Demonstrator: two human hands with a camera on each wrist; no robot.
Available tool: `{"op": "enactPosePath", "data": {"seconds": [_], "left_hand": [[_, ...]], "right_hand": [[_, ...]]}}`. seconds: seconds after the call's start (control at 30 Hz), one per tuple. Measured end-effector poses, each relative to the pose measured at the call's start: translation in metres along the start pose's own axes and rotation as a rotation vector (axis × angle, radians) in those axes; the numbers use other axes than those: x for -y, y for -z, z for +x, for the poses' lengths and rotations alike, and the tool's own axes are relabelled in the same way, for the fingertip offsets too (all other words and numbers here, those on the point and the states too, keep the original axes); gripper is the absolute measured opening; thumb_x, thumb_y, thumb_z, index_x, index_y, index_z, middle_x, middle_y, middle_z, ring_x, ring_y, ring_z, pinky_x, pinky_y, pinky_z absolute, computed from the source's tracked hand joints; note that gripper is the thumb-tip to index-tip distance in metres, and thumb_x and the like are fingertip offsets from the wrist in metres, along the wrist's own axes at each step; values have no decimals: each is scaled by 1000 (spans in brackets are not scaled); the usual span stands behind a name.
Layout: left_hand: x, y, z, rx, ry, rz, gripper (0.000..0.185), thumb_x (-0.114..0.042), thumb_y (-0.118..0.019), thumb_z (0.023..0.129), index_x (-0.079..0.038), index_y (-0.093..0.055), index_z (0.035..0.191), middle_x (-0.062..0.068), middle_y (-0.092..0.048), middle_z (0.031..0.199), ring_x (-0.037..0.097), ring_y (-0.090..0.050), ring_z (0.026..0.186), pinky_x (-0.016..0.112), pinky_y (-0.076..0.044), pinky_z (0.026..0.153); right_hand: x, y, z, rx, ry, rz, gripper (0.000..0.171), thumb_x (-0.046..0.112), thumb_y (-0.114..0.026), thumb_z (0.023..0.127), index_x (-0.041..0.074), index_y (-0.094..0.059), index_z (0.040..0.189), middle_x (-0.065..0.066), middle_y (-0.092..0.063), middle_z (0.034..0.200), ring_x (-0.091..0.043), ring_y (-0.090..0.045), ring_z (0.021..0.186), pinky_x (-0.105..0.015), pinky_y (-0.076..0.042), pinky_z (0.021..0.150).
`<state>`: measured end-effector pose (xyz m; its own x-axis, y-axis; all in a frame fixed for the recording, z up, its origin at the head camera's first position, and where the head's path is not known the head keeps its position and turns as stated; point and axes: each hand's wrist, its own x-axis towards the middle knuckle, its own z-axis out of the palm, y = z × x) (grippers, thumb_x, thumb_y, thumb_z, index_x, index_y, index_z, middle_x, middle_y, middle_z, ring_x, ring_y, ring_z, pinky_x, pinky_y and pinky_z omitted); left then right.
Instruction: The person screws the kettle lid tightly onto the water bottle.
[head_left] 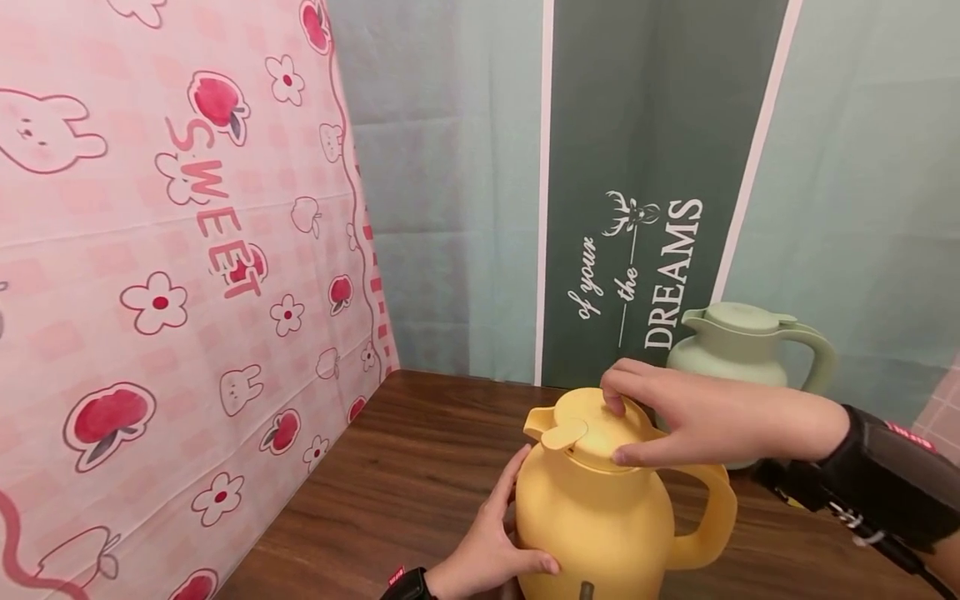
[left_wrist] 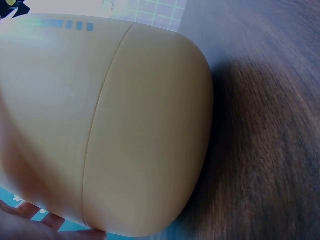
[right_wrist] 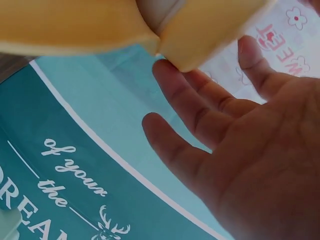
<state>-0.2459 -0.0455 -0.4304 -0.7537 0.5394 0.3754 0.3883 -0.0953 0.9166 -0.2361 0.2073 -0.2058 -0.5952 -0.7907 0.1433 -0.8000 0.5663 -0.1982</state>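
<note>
Yellow jug [head_left: 611,500] sits nearest the camera, lower center of the head view, upright on the wood table [head_left: 420,467]. Left hand [head_left: 491,542] at the bottom edge lies flat against the jug's left side, fingers fairly straight and pointing up, thumb across the jug's front. Right hand [head_left: 697,417] comes in from the right over the lid [head_left: 600,425], fingers spread and curved down, fingertips on the lid's top and rim; black wrist strap [head_left: 877,483] behind it. Handle [head_left: 708,517] points right, spout to the upper left of the jug.

Green jug [head_left: 750,346] stands behind, right of center, just beyond the right hand, against the dark green DREAMS banner [head_left: 645,208]. Pink SWEET sheet [head_left: 172,292] fills the left side.

Left wrist view: only the jug's body [left_wrist: 115,125] close up, filling the left and center, a seam running down it, table grain [left_wrist: 270,125] on the right; a bit of the hand [left_wrist: 30,225] at the lower left, finger pose unclear here.

Right wrist view: right palm [right_wrist: 250,150] from below, fingers wide and lightly bent, tips meeting the yellow lid edge [right_wrist: 200,35] at the top; banner text at lower left. The head view shows neither the palm side nor the seam.
</note>
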Motion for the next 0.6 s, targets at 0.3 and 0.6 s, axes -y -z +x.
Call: {"op": "enactPosePath", "data": {"seconds": [0.3, 0.6], "left_hand": [[2, 2, 1, 5, -2, 35, 102, -48, -75, 78, -35, -6, 152, 1, -37, 142, 21, -38, 124, 32, -45, 90], [0, 1, 0, 7, 8, 23, 102, -46, -76, 77, -36, -6, 152, 0, -37, 142, 21, -37, 126, 32, -44, 92]], "right_hand": [[-2, 11, 7, 163, 8, 117, 61, 23, -71, 84, 35, -44, 137, 4, -34, 148, -19, -39, 130, -35, -44, 93], [-4, 4, 8, 73, 43, 54, 49, 44, -69, 85, 31, -51, 129, 14, -50, 116, -6, -51, 97, -30, -46, 81]]}}
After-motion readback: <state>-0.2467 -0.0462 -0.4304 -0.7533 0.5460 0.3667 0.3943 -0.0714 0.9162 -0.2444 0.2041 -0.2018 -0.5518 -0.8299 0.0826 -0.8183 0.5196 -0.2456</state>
